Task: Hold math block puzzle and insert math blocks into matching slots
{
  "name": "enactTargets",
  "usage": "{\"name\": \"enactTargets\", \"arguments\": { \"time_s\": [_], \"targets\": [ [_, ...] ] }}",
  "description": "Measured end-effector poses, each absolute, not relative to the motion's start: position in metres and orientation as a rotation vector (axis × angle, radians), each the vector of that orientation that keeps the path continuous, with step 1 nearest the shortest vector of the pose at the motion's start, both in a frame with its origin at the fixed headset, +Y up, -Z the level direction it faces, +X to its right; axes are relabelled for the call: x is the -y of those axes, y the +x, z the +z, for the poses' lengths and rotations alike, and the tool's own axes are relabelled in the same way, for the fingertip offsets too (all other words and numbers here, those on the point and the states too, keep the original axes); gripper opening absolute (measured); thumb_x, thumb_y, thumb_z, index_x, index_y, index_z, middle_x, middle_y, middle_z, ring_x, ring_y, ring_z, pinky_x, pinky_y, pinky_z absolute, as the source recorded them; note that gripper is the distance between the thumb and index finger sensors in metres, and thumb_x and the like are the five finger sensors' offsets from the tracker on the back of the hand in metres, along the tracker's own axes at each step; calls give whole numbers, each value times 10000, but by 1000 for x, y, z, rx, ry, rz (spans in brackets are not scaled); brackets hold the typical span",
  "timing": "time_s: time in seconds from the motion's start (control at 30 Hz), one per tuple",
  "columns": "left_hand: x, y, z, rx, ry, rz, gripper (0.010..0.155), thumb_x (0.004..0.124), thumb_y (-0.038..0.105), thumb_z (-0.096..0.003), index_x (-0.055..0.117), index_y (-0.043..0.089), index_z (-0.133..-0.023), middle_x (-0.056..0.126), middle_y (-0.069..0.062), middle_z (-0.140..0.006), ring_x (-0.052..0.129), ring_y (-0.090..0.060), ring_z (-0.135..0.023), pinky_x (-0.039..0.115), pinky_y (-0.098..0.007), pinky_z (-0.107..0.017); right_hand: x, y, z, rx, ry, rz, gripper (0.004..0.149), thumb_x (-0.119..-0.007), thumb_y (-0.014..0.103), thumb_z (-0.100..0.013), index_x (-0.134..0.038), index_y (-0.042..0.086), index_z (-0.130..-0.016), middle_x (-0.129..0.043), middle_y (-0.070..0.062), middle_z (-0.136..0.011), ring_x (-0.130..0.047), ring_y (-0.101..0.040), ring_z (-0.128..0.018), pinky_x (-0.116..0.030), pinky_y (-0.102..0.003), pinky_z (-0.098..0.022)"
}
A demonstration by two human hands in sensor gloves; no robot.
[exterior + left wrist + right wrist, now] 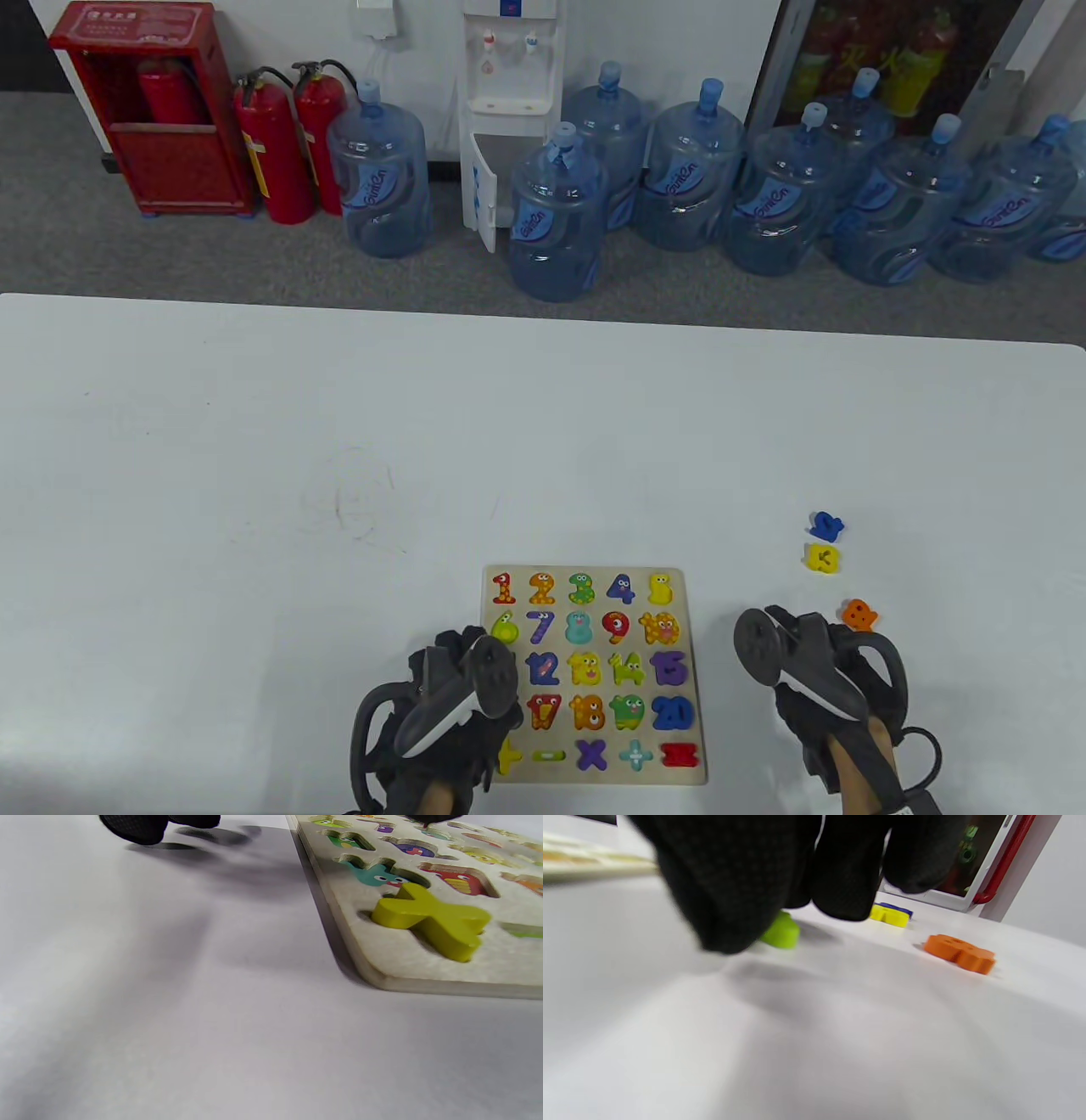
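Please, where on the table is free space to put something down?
The table is bare left of the puzzle board and beyond its far edge. Crowded: right of the board, around the right hand, with the orange, yellow and blue blocks.

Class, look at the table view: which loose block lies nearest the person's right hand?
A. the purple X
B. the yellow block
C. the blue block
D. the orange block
D: the orange block lies on the table just beside the right hand, while the yellow block and blue block lie farther up the table.
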State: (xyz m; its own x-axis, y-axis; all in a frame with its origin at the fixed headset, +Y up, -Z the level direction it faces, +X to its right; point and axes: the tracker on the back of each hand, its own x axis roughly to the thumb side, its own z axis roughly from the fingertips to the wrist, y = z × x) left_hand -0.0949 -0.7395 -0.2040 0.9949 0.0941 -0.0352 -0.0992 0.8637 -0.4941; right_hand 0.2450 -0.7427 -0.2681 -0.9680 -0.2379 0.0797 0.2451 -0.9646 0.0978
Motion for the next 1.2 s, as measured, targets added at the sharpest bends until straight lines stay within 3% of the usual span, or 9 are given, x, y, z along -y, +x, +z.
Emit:
{"name": "enactTargets", "arguments": {
  "time_s": [0.13,0.53,0.9,1.0,1.07,1.2],
  "targets": [
    [739,-95,-203,-9,-510,99,841,584,569,-437,183,222,-1090,227,-115,-1145,383,-462,-1090,552,-620,-759,746,247,-271,83,-68,-2959,598,-903,264,-196,-790,355,-777,-804,84,-848,-895,-161,-705,-728,-425,-624],
    [737,-98,-200,-12,-492,106,842,585,567,-436,184,218,-1089,228,-117,-1143,383,-465,-1087,553,-622,-755,744,233,-261,131,-164,-2915,584,-808,301,-259,-753,290,-841,-807,20,-863,-916,-170,-700,-743,-429,-615],
    [737,-98,-201,-4,-496,116,844,585,568,-437,182,217,-1090,227,-116,-1143,383,-465,-1087,553,-621,-756,736,220,-258,66,-236,-2960,477,-735,248,-300,-836,318,-761,-907,46,-764,-977,-137,-557,-770,-416,-584],
    [736,-98,-201,1,-492,122,843,585,568,-437,182,219,-1090,226,-117,-1144,381,-464,-1088,551,-621,-757,736,220,-260,140,-244,-2982,480,-718,250,-291,-844,307,-751,-936,40,-710,-984,-139,-490,-780,-412,-570],
    [736,-98,-200,9,-485,127,843,585,569,-437,182,221,-1090,227,-116,-1144,381,-462,-1089,550,-620,-759,737,221,-260,330,-280,-2986,483,-703,261,-302,-823,299,-768,-931,8,-683,-979,-139,-461,-780,-411,-564],
    [737,-99,-199,-2,-483,124,842,586,567,-437,185,218,-1090,230,-116,-1143,385,-465,-1086,553,-621,-756,739,221,-261,237,-262,-3008,483,-703,257,-308,-812,300,-777,-912,0,-702,-973,-149,-492,-771,-419,-571]
  ]
}}
